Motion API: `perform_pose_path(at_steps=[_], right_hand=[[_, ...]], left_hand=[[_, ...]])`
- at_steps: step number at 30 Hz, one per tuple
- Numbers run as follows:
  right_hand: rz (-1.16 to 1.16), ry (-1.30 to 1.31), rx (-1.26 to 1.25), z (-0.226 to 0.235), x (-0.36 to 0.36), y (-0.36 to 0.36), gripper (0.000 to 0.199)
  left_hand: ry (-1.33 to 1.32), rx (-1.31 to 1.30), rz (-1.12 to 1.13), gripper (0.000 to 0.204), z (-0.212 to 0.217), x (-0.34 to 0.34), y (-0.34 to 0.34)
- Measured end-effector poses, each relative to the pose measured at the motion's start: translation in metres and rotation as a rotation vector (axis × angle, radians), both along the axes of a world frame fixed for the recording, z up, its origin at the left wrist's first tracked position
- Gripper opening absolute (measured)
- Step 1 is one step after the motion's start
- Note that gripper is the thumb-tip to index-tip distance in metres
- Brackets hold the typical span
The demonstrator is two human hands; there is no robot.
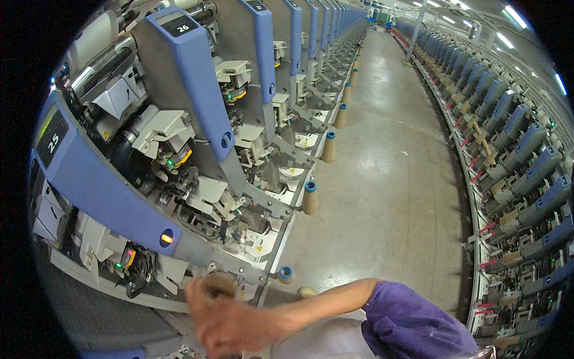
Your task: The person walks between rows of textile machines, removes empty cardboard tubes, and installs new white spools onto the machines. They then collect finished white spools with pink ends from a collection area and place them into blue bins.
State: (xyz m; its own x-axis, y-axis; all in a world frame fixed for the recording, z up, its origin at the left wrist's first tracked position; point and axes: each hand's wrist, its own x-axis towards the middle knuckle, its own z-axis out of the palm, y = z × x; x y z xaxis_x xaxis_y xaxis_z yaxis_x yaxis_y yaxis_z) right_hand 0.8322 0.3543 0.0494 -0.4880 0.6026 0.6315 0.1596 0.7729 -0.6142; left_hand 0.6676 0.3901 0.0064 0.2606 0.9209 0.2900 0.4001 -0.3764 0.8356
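Note:
My right hand (230, 326) reaches across in front of me from a purple sleeve (412, 317). Motion smears its fingers, so whether they grip anything does not show. By the fingers is a dark brownish thing (220, 286), too blurred to name. The hand is over the near end of a winding machine (107, 179), beside its grey metal guide plates (170, 272). A brown yarn cone with a blue top (286, 274) stands close to my wrist. My left hand is not in view.
Blue winding units (191, 84) line the left side, with more brown, blue-topped cones (310, 197) along their outer edge. A concrete aisle (382, 179) runs into the distance. Another row of machines (514, 149) stands at the right. A pale rounded object (306, 292) shows behind my forearm.

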Motion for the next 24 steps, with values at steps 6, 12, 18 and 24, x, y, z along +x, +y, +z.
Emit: perform_pose_path(at_steps=[6, 12, 18, 24], right_hand=[[-0.414, -0.671, -0.091, 0.062, 0.056, 0.049, 0.011], [-0.085, -0.336, 0.065, 0.093, 0.071, 0.084, 0.014], [-0.377, 0.065, -0.153, 0.102, 0.069, 0.145, 0.045], [-0.452, -0.267, 0.741, 0.177, 0.05, 0.183, 0.039]], left_hand=[[0.31, 0.604, 0.394, 0.071, 0.041, 0.028, 0.021], [-0.07, 0.091, -0.063, 0.081, 0.085, 0.024, 0.02], [-0.488, -0.239, -0.119, 0.071, 0.136, -0.03, 0.023], [0.329, 0.684, 0.512, 0.067, 0.302, -0.131, 0.115]])
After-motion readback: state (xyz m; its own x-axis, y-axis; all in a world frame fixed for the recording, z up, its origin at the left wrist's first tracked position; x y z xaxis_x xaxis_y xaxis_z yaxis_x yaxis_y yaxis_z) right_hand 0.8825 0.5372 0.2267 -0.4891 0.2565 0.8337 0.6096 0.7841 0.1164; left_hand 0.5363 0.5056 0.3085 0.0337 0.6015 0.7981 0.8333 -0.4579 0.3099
